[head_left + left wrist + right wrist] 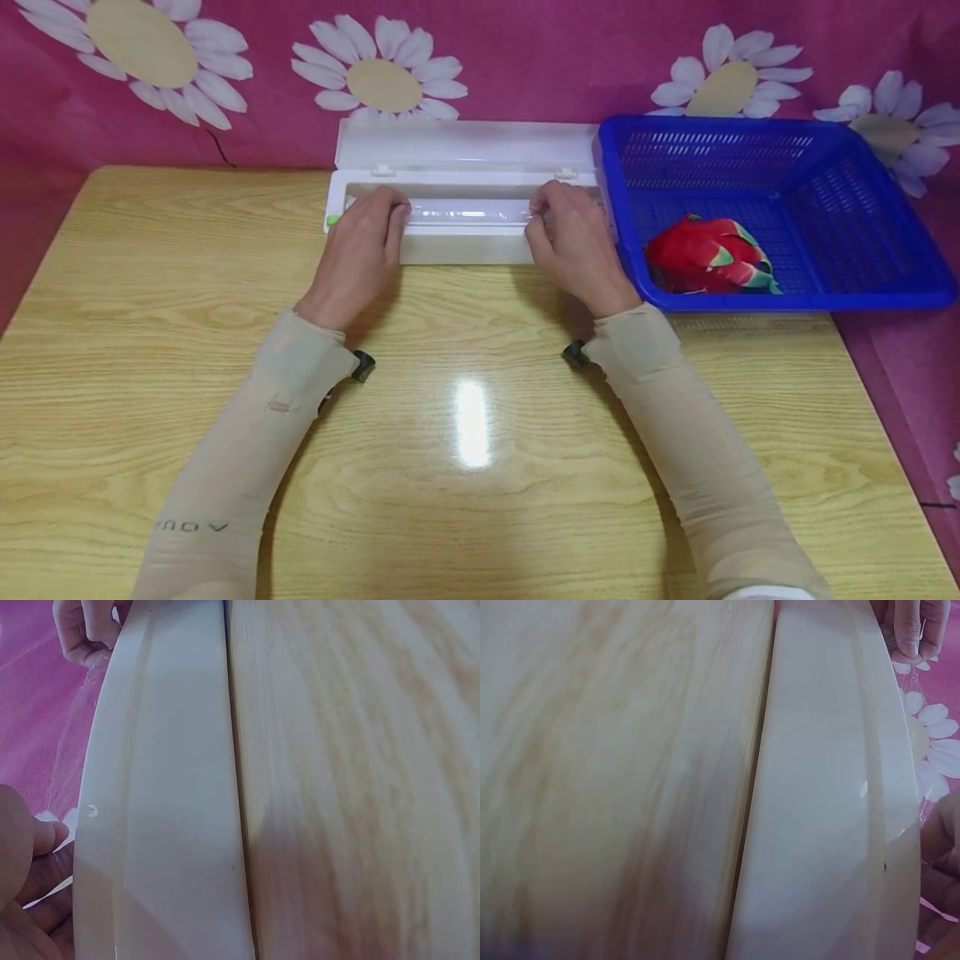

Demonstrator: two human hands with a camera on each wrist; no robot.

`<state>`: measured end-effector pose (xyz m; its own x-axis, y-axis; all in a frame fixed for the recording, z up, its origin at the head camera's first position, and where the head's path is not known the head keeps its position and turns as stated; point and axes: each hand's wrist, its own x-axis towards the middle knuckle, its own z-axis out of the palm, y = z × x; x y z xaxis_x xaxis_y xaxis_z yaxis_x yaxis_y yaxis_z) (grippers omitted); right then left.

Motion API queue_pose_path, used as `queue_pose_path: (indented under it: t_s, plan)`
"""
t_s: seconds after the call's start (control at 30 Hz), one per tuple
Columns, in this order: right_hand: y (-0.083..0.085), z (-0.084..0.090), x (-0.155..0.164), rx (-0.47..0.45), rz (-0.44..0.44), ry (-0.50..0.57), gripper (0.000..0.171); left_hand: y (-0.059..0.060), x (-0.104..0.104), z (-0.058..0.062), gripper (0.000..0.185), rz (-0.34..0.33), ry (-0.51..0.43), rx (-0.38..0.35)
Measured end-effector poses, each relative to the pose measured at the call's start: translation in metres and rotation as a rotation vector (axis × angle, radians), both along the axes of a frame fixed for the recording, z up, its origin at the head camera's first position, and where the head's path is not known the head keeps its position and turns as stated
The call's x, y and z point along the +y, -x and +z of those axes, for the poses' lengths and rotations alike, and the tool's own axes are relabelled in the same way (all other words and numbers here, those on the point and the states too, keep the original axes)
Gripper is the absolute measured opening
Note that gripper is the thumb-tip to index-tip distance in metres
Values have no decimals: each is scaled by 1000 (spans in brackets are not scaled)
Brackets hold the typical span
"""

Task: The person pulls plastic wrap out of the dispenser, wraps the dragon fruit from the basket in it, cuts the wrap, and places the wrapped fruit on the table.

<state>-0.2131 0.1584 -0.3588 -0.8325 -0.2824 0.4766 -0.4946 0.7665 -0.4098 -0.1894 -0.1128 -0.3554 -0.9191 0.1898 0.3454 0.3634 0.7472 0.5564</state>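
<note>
A white cling film dispenser (467,250) lies at the back of the table with its lid (465,146) raised. Inside it is a roll of clear cling film (469,211). My left hand (358,246) is at the dispenser's left end, thumb and fingers pinching the film's edge. At the right end my right hand (576,237) pinches it likewise. Both wrist views show a thin sheet of film (66,754) stretched between the two hands above the dispenser wall. The far fingertips of each hand are partly hidden.
Right of the dispenser, touching or nearly touching it, stands a blue plastic basket (802,302) with a red dragon fruit (708,254) in it. A green piece (332,220) shows at the dispenser's left end. A magenta flowered cloth (525,58) hangs behind the wooden table (420,517).
</note>
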Motion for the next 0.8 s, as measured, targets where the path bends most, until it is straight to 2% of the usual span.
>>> queue_pose_path:
  t_s: [0.23,0.4,0.67,0.8]
  plan:
    - [1,-2,1,56,-79,54,21,-2,-2,1,31,-5,-1,8]
    - [1,-2,2,72,-103,60,22,-2,-3,0,30,-17,-5,33]
    - [3,-1,3,-10,-136,65,17,-2,-4,1,28,-21,-20,45]
    - [2,0,2,-15,-149,75,15,-2,-5,1,29,-24,-26,59]
